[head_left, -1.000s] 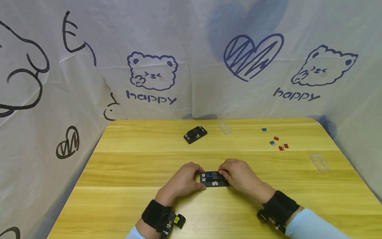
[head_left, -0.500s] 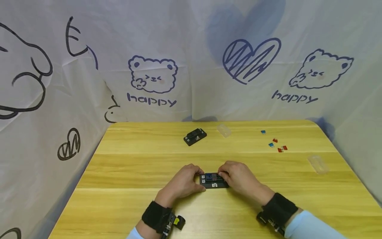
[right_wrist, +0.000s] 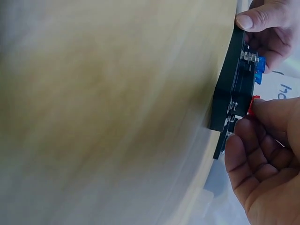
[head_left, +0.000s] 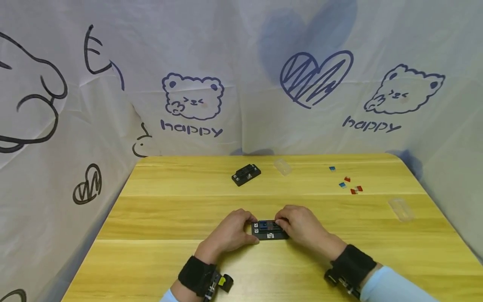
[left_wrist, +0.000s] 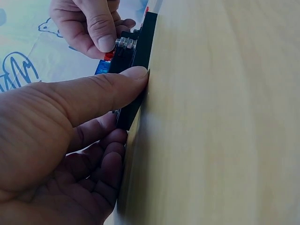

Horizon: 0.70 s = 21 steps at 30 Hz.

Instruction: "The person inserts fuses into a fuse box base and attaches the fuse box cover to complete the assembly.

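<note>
A black fuse block [head_left: 270, 236] with metal terminal screws lies on the table between both hands. My left hand [head_left: 232, 230] grips its left end, the thumb on the near edge and the fingers at the far side. At the block's right part my right hand [head_left: 302, 225] pinches a red blade fuse [right_wrist: 253, 105] against its top. Blue blade fuses [right_wrist: 260, 70] stand in the block's left part and show in both wrist views. Fingers cover much of the red fuse, and how deep it sits I cannot tell.
Behind lies a second black fuse block [head_left: 246, 175], beside a clear plastic cover [head_left: 283, 167]. Another clear cover [head_left: 401, 209] is at the right. Loose blue fuses [head_left: 342, 185] and red fuses [head_left: 347, 179] are scattered at the back right. White cloth with drawings [head_left: 193, 98] encloses the table.
The whole head view has shifted slightly, so everything sits a little lower in it. Both hands keep the same hold on the block and red fuse.
</note>
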Available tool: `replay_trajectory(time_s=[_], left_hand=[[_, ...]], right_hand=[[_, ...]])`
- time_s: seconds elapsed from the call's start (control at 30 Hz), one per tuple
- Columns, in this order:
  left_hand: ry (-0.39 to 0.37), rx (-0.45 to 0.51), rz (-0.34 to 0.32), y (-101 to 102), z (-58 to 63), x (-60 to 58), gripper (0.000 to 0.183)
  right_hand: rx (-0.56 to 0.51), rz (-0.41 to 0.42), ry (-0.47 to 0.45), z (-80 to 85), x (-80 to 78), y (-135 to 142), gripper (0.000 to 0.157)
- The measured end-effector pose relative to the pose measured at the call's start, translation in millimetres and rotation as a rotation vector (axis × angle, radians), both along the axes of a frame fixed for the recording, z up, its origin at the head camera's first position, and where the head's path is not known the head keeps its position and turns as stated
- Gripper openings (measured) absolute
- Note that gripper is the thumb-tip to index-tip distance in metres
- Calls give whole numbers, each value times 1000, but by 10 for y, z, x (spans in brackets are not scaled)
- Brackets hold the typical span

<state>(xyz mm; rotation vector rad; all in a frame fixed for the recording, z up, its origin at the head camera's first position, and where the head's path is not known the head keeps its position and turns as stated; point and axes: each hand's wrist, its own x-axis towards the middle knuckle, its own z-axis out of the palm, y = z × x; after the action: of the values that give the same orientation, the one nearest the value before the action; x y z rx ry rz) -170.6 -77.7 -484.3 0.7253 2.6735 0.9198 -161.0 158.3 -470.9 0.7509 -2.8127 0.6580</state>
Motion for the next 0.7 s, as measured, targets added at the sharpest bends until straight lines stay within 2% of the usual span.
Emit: replay_trajectory(time_s=[0.17, 0.3, 0.47, 0.7], left_hand=[[-3, 7, -1, 0, -6, 14, 49], [8, 6, -1, -7, -19, 21, 50], [7, 11, 2, -13, -16, 28, 51], [-1, 8, 0, -5, 11, 22, 51]], right_hand=[[-20, -51, -91, -17, 1, 78, 4], [-16, -90, -98, 9, -26, 237, 5], [-16, -174, -72, 63, -146, 586, 9], [-2, -284, -63, 35, -314, 1145, 18]])
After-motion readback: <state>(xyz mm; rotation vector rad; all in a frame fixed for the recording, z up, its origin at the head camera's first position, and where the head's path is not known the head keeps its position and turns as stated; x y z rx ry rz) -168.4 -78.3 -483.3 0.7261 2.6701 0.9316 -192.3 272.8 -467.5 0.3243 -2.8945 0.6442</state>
